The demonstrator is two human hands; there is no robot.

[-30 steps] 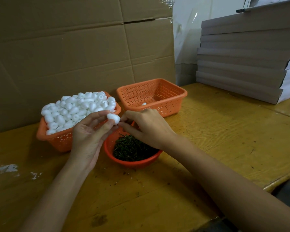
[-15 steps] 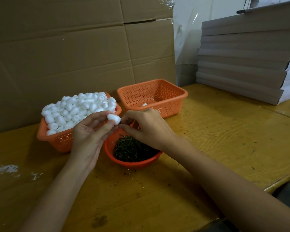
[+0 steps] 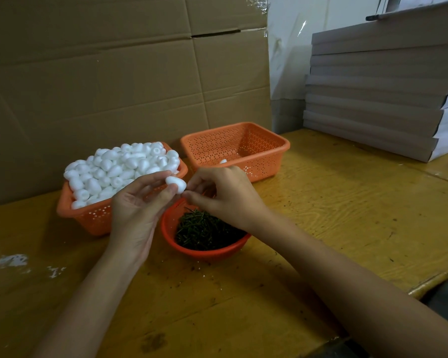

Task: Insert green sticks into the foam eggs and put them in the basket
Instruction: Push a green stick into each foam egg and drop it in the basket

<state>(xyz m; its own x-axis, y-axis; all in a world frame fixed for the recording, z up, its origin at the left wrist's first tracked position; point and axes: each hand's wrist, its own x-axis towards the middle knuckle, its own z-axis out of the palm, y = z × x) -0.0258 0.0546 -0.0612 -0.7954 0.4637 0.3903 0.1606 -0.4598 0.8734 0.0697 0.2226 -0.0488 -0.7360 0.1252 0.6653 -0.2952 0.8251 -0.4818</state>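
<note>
My left hand pinches a white foam egg between thumb and fingertips, above the rim of a round orange bowl full of green sticks. My right hand has its thumb and forefinger pinched together right against the egg's end; any stick between them is hidden. Behind on the left stands an orange basket heaped with foam eggs. A second orange basket at the back right holds one egg.
A large cardboard sheet stands behind the baskets. Stacked flat grey boxes fill the back right of the wooden table. White foam crumbs lie at the left. The table's front edge drops off at the lower right.
My right hand's pinched fingertips have closed in on the end of the egg. The left hand keeps the egg in nearly the same place.
</note>
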